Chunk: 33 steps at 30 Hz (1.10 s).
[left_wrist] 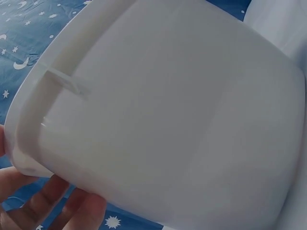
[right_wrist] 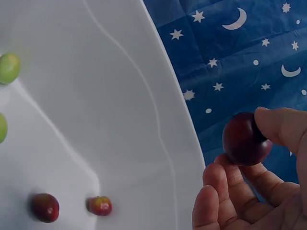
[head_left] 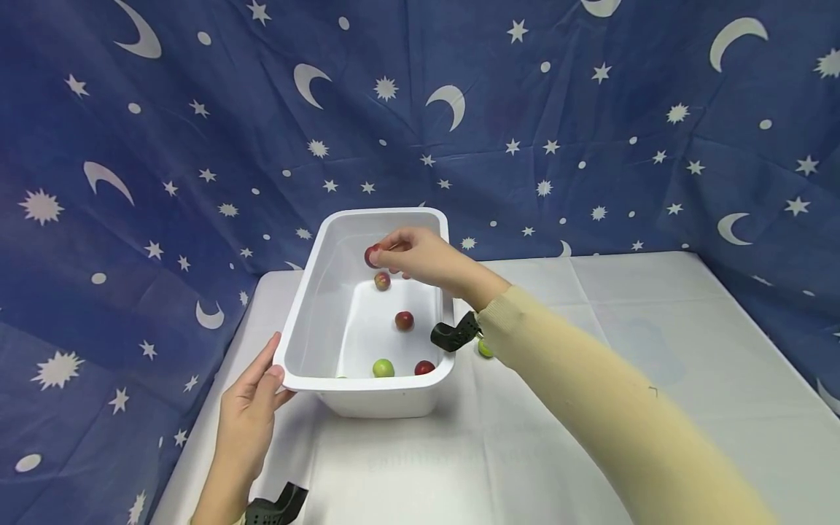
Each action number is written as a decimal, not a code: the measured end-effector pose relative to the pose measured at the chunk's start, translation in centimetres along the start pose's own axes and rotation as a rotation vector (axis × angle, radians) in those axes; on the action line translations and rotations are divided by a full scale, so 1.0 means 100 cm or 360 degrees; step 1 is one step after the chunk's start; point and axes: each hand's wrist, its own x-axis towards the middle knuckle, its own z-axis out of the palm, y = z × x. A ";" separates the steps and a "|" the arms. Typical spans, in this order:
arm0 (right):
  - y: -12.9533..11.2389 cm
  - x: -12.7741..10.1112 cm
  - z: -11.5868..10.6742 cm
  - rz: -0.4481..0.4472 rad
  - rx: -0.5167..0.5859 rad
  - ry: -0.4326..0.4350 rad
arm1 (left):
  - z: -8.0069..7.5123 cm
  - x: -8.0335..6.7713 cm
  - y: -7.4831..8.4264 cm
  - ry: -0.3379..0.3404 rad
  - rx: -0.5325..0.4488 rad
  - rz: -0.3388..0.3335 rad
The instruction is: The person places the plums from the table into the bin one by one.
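Observation:
A dark red plum [head_left: 371,255] is pinched between the thumb and fingertips of my right hand [head_left: 420,257], over the far part of a white plastic tub [head_left: 367,383]. In the right wrist view this plum [right_wrist: 246,139] looks smooth and glossy. My left hand [head_left: 246,415] grips the rim at the tub's near left corner, its fingers under the lip in the left wrist view. On the tub floor lie a red-yellow fruit [head_left: 383,281], a red fruit [head_left: 404,321], another red one [head_left: 424,367] and a green fruit [head_left: 383,367]. The near wall partly hides the closest fruit.
Outside the tub, a green fruit [head_left: 484,348] lies on the white-covered table [head_left: 558,452], partly behind my right sleeve. A blue cloth [head_left: 512,109] with moons and stars hangs along the back and left of the table. Black wrist cameras [head_left: 456,333] sit on both wrists.

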 end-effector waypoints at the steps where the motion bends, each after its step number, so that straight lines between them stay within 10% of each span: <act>1: 0.000 0.002 0.002 0.0011 -0.0004 -0.0010 | 0.000 0.000 0.000 0.0001 0.0002 -0.0002; 33: 0.012 0.019 0.029 0.0196 -0.0273 -0.0183 | 0.003 0.001 -0.003 0.0063 -0.0040 0.0005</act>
